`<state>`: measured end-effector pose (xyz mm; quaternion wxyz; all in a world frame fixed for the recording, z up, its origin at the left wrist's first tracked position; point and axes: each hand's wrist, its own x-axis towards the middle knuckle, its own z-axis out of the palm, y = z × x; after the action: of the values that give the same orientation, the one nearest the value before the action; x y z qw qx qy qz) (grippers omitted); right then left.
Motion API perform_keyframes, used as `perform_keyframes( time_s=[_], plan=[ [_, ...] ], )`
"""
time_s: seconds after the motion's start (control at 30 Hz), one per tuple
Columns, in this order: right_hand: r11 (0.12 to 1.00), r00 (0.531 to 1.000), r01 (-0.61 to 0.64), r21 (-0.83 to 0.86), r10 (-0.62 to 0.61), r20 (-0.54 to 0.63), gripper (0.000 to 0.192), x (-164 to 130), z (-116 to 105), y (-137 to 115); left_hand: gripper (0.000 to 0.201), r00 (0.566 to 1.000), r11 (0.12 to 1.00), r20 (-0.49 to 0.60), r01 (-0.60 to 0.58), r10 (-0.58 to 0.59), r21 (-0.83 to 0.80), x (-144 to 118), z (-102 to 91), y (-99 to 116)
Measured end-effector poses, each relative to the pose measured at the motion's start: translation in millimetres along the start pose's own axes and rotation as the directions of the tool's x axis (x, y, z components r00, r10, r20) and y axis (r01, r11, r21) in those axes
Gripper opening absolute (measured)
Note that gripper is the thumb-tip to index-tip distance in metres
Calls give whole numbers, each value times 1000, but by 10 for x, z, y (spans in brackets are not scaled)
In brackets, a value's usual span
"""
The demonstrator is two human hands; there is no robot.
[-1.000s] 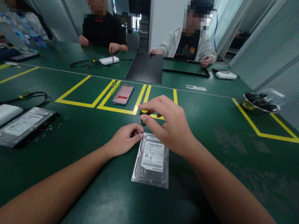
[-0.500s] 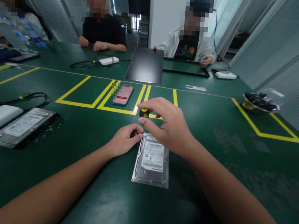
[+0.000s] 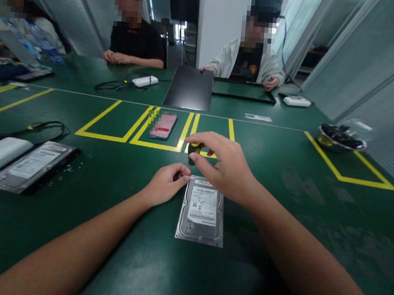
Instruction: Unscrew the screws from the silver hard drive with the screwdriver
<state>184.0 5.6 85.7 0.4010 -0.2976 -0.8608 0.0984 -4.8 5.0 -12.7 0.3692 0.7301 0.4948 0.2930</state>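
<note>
On table point(image 3: 140, 265): hard drive point(image 3: 202, 210), likely rigid, dense; grip side edges.
Left hand point(image 3: 165, 184): fingers curled at drive corner; hold unclear.
Right hand point(image 3: 228, 164): half-open, pinching black-yellow handle point(image 3: 193, 149).

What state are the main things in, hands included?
Yellow-and-black tool: roughly upright, held
Right hand: pinching the tool
Central hard drive: lying label up
Left hand: curled at that drive's far left corner
Other hard drive: label up
Phone: screen up, lit
Metal bowl: holding dark items
</note>
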Motion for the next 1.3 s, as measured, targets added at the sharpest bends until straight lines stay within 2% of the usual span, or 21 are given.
perform_keyframes(
  time_s=[0.47,0.7,1.0,1.3],
  plan=[
    [1000,1000,-8,-17,8,6,26,14,-27,-23,17,999,999,14,-30,30,18,-10,-13,-1],
    [1000,1000,-13,-19,14,17,25,6,-41,-36,18,1000,1000,-7,-19,19,-25,-18,-22,15],
    [1000,1000,6,-28,-6,8,24,6,-43,-26,14,999,1000,-26,-22,22,12,-19,-14,24],
    [999,998,11,-48,-14,-67,24,1,-91,-131,12,999,998,-37,-33,35,59,-35,-16,8]
  ],
)
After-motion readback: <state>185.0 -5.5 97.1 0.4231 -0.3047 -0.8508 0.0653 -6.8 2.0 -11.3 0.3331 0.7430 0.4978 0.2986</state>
